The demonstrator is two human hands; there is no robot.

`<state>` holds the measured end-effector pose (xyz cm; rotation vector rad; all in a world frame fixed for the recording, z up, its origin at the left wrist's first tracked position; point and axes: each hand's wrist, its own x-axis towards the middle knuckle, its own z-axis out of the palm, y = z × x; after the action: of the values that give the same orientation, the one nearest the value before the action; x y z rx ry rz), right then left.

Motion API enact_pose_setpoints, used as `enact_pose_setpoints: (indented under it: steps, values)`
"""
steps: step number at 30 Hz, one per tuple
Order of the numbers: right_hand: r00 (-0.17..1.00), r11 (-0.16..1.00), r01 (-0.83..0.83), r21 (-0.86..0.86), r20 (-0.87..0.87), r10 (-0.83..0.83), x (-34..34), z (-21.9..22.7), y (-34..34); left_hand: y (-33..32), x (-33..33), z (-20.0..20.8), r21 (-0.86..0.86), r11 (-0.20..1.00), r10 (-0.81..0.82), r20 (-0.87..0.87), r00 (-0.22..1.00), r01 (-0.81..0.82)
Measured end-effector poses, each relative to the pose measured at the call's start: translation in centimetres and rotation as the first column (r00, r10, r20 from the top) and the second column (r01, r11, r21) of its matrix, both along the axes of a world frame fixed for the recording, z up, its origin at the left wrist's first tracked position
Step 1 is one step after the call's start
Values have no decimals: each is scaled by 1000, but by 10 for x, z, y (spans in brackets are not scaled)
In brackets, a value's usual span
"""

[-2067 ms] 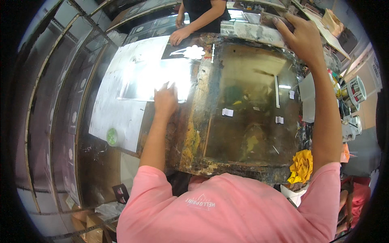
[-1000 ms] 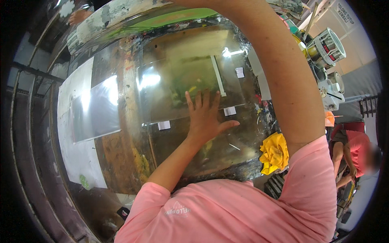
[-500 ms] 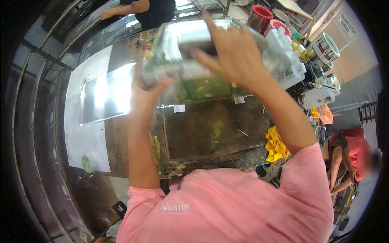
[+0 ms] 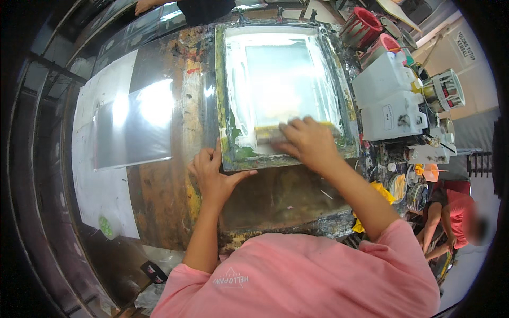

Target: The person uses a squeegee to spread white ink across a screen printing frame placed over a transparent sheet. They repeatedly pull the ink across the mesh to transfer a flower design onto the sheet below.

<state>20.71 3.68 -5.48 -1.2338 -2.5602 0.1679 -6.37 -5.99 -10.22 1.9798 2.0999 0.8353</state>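
A screen-printing frame (image 4: 221, 100) lies flat on the worktable, with white ink (image 4: 241, 90) smeared around the edges of its pale mesh (image 4: 281, 74). My right hand (image 4: 310, 142) is closed around a squeegee (image 4: 269, 134) near the frame's near end; the blade meets the mesh, and my fingers cover part of the handle. At the near left corner of the frame, my left hand (image 4: 214, 172) is spread, thumb pointing right along the near edge and fingers by the left side. Left of the frame rests a clear, shiny sheet (image 4: 132, 132).
White paper (image 4: 101, 196) lies under the clear sheet. White plastic jerrycans (image 4: 389, 111) and red-stained cans (image 4: 360, 26) crowd the right side. A yellow cloth (image 4: 382, 193) sits by my right forearm. Clamps (image 4: 280, 15) line the far edge. Another person (image 4: 458, 212) sits at far right.
The printing frame, raised and blurred before, now lies flat on the table. My right hand has come nearer with the squeegee. My left hand has moved down to the frame's near corner.
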Motion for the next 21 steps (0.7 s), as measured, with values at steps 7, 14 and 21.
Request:
enact_pose_setpoints:
  steps: [7,14,21]
  values:
    - [995,988,51,148,82,-64,-24,-9,202,9,2,8,15,1000,-13,-6,1000,13]
    - [997,989,-40,144,67,30,-27,9,297,2,3,-2,139,986,-119,161,980,97]
    - [999,983,1,183,48,-10,-14,-5,163,-15,1,-2,159,982,-129,196,972,98]
